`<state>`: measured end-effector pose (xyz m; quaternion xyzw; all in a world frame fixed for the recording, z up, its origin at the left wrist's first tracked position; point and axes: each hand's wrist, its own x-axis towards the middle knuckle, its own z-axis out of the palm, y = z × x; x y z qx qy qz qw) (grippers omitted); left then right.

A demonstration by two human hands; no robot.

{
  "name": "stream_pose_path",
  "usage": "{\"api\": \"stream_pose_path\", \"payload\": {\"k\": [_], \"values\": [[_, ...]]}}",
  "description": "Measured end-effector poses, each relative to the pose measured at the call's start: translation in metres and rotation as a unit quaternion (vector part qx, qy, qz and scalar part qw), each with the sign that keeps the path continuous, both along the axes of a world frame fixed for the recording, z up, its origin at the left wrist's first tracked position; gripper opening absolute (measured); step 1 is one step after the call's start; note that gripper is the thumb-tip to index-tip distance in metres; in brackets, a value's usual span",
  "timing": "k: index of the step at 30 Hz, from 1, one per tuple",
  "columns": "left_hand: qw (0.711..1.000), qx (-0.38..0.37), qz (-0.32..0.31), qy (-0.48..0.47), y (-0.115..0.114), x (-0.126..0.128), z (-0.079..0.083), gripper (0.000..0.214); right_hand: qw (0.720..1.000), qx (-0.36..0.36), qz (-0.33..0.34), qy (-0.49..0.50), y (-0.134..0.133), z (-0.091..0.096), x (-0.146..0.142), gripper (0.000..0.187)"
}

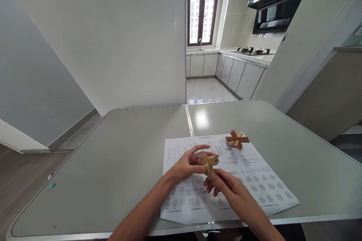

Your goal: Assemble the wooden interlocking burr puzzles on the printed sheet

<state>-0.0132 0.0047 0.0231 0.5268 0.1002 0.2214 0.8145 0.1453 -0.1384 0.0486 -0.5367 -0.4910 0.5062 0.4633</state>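
Between my two hands is a light wooden burr puzzle [208,162] made of interlocking notched pieces, with a dark letter on one end. My left hand [190,162] grips its left side between thumb and fingers. From below right, my right hand [222,182] pinches the lower piece. Both hands hover over a white instruction sheet [195,211] printed with rows of small puzzle diagrams. Another wooden burr puzzle [236,139], darker and star-shaped, rests on the sheet's upper right part. My fingers hide some of the held pieces.
The grey folding table [113,173] has a metal seam [189,120] down its middle and a latch [209,232] at the front edge. A small green bit [52,186] lies near the left edge. Beyond stand a white wall [127,37] and a kitchen with a stove [253,51].
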Motion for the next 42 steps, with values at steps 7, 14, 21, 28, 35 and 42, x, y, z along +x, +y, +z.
{"api": "stream_pose_path", "payload": {"k": [7, 14, 21, 28, 35, 42], "values": [[1.000, 0.020, 0.004, 0.007, 0.000, 0.001, -0.001, 0.074, 0.999, -0.012, -0.022, 0.022, 0.001, -0.001, 0.000, 0.049], [0.999, 0.034, 0.003, 0.006, 0.000, 0.001, 0.000, 0.073, 1.000, 0.023, -0.001, 0.013, 0.000, -0.006, -0.003, 0.049], [0.999, 0.038, 0.000, 0.008, -0.001, 0.001, 0.001, 0.072, 0.999, 0.040, 0.000, -0.015, -0.001, -0.010, -0.003, 0.049], [0.999, 0.042, -0.005, 0.018, -0.001, 0.001, 0.002, 0.073, 0.996, 0.013, -0.058, -0.067, -0.003, -0.004, 0.000, 0.045], [0.997, 0.073, 0.018, 0.032, -0.006, 0.003, 0.004, 0.076, 0.945, 0.092, -0.252, -0.186, -0.006, 0.005, 0.001, 0.045], [0.992, 0.109, 0.019, 0.052, -0.011, 0.005, 0.003, 0.078, 0.938, 0.133, -0.178, -0.267, -0.004, -0.005, 0.012, 0.035]]}}
